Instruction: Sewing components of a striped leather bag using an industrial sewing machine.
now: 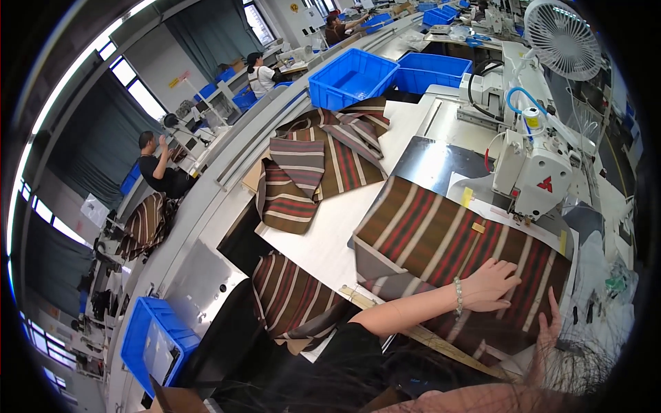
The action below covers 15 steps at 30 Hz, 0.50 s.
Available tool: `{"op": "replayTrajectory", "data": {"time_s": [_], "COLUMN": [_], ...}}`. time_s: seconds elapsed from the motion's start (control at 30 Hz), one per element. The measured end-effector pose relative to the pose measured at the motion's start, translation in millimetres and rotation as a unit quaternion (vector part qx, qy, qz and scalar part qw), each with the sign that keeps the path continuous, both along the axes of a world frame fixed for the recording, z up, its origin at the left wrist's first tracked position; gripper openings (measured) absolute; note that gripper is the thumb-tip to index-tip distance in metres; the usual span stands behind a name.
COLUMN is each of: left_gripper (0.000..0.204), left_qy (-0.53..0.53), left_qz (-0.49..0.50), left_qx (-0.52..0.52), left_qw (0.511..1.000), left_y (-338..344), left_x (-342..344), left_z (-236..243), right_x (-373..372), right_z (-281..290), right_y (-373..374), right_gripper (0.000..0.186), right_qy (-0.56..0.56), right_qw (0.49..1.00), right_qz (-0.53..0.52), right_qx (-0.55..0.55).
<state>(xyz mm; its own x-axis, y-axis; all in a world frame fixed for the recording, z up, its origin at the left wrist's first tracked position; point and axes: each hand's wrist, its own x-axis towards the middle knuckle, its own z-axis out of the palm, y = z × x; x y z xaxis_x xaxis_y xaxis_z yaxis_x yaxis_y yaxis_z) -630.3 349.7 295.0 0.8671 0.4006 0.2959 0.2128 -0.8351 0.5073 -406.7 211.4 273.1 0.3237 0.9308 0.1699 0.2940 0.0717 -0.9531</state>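
A brown, red and cream striped fabric piece (420,227) lies spread on the work table below the head of a white sewing machine (540,172). Its grey-striped underside is folded over at the left corner. A small tan label (478,228) sits on its upper face. My left hand (490,286), with a beaded bracelet at the wrist, rests on the fabric, fingers stretched and apart. Near the fabric's right edge, my right hand (547,325) has its fingers raised and spread; hair strands partly cover its wrist. Nothing shows in either hand.
More striped fabric pieces (344,162) are heaped farther left, and another piece (292,292) hangs at the table's near side. Blue bins (354,79) stand behind. A blue crate (155,344) is at lower left. A white fan (563,41) rises at far right. Other people work beyond.
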Motion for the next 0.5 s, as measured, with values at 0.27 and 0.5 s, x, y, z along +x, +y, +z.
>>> {"op": "replayTrajectory", "data": {"time_s": [0.27,0.5], "left_gripper": [0.07,0.075], "left_qy": [0.199,0.266], "left_qz": [0.053,0.138], "left_qx": [0.033,0.232], "left_qw": [0.978,0.926], "left_y": [23.2,90.6], "left_x": [-45.5,-65.3], "left_z": [-8.2,-12.0], "right_x": [112.4,31.0], "right_z": [-35.8,27.2], "right_y": [-44.9,39.4], "right_gripper": [0.043,0.041], "right_qy": [-0.421,-0.463], "right_qw": [0.884,0.883], "right_qz": [-0.182,-0.072], "right_qx": [-0.087,0.009]}}
